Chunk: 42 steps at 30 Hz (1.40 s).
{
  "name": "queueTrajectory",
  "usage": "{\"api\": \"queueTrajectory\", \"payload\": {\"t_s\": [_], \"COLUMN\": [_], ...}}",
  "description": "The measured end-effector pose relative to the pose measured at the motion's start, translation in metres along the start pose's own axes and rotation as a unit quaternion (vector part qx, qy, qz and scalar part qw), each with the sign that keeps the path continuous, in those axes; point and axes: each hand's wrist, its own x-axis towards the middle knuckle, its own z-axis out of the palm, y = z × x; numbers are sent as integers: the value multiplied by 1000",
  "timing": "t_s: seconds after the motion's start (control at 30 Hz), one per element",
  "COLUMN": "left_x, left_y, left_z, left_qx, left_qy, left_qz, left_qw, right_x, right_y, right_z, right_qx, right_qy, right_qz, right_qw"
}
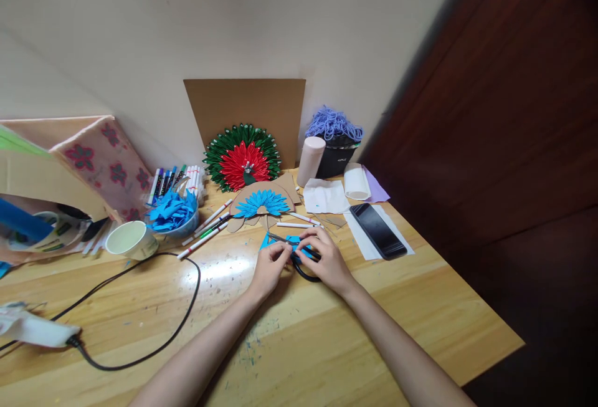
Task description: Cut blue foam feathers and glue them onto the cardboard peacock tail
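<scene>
My left hand (270, 268) pinches a small piece of blue paper (267, 242) near the middle of the wooden table (420, 320). My right hand (327, 260) grips black-handled scissors (299, 265), whose blades (279, 238) point left into the blue paper. Both hands touch over the paper. Just beyond them lies a cardboard fan (261, 202) covered with blue paper feathers.
A blue bowl of cut blue pieces (172, 214), a paper cup (131, 240), loose markers (205, 232), a phone (377, 230), a red-green fan (243, 159), a yarn pot (335, 145). Left front: a glue gun (32, 327) and its black cord (140, 344).
</scene>
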Motion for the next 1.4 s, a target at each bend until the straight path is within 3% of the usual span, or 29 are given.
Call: {"api": "queueTrajectory", "payload": {"t_s": [0.33,0.43,0.6,0.93,1.2,1.4], "left_x": [0,-1,-2,-3,-1,2], "left_y": [-6,-6,-3,-6,-6,-9], "left_z": [1,1,3,4,3,2], "left_qx": [57,65,94,138,96,60], "left_qy": [8,19,25,73,57,51], "left_qz": [59,68,86,87,46,12], "left_qw": [997,995,992,984,993,997], "right_x": [1,0,-3,-3,-4,-2], "right_y": [0,5,13,12,13,18], "right_z": [-1,4,11,11,15,12], "right_qx": [30,67,128,81,105,172], "right_qy": [19,38,-2,-8,-9,-38], "right_qz": [28,81,173,157,146,190], "right_qw": [999,994,976,984,984,966]}}
